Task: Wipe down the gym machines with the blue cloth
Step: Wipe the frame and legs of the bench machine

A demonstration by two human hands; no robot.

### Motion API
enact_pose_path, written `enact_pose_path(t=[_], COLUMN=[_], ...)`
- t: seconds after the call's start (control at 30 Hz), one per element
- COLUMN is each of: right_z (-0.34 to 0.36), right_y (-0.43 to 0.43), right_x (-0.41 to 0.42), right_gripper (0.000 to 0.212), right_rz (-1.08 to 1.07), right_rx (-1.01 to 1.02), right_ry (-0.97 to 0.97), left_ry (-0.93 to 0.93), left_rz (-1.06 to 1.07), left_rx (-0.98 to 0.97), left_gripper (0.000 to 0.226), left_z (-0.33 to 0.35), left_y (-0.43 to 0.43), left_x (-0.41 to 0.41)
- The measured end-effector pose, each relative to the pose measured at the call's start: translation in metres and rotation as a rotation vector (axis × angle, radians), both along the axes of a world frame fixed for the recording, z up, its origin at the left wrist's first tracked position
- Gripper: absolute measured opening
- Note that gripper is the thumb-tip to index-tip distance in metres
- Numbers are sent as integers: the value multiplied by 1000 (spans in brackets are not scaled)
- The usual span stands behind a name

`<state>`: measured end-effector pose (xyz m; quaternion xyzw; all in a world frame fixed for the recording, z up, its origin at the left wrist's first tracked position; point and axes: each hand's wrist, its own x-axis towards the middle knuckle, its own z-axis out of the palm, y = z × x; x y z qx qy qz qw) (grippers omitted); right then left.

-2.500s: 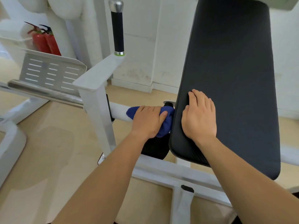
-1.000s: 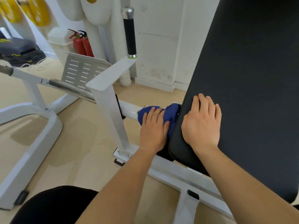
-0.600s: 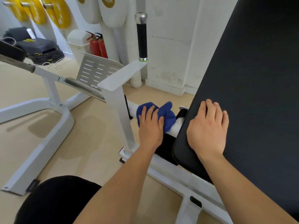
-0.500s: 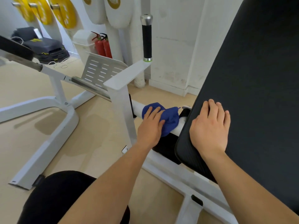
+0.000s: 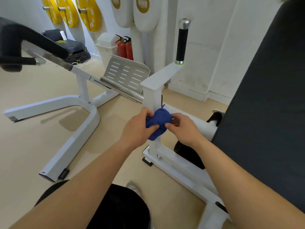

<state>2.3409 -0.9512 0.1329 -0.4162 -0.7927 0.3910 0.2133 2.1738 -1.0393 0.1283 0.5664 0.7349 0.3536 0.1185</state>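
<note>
The blue cloth (image 5: 158, 123) is bunched up in the air in front of the white upright post (image 5: 152, 95) of the gym machine. My left hand (image 5: 137, 129) grips its left side and my right hand (image 5: 182, 128) pinches its right side. The cloth is off the white horizontal tube (image 5: 196, 125), which runs behind my hands to the big black back pad (image 5: 267, 104) on the right. A black handle grip (image 5: 181, 43) with a chrome cap stands on the post's arm.
A perforated metal footplate (image 5: 125, 74) and a second white machine frame (image 5: 74, 129) stand to the left. Yellow weight plates (image 5: 89, 12), two red fire extinguishers (image 5: 126, 48) and stacked dark steps (image 5: 72, 48) line the far wall. My knees are at the bottom edge.
My right hand left the black pad and came over to the cloth. My left hand lifted the cloth off the white tube. Both hands now hold it; the view has swung left.
</note>
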Motion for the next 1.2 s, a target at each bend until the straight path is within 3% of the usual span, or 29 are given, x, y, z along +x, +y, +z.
enact_pose_path(t=[0.1,0.23,0.4,0.6,0.7,0.73,0.87,1.1,1.2], right_z=[-4,-8,-10,-18,-22,-23,-27,-19,-17], right_y=[-1,-1,4,6,1,-1,-3,-8,-10], right_x=[-13,-22,-18,-9,-5,-4,-2,6,4], right_gripper=[14,17,12,29,59,59,13,41,34], right_rz=[25,52,11,46,123,158,228,153,133], right_rx=[79,77,47,24,-13,-18,1,-185,-308], right_ry=[-50,-87,-121,-180,-216,-234,-241,-47,38], left_ry=[-125,-271,-455,-219,-92,-59,-63,-114,-128], left_rz=[-20,-55,-42,-28,-38,-46,-23,-2,-13], left_rx=[-36,-80,-26,-96,-128,-130,-78,-87,-69], left_gripper=[32,32,17,33,17,13,21,29,24], left_z=[-16,-31,-30,-29,-30,-30,-27,-24,-22], left_y=[-14,-13,-6,-5,-3,-4,-4,-6,-5], left_x=[-12,-17,-22,-31,-33,-32,-26,-21,-23])
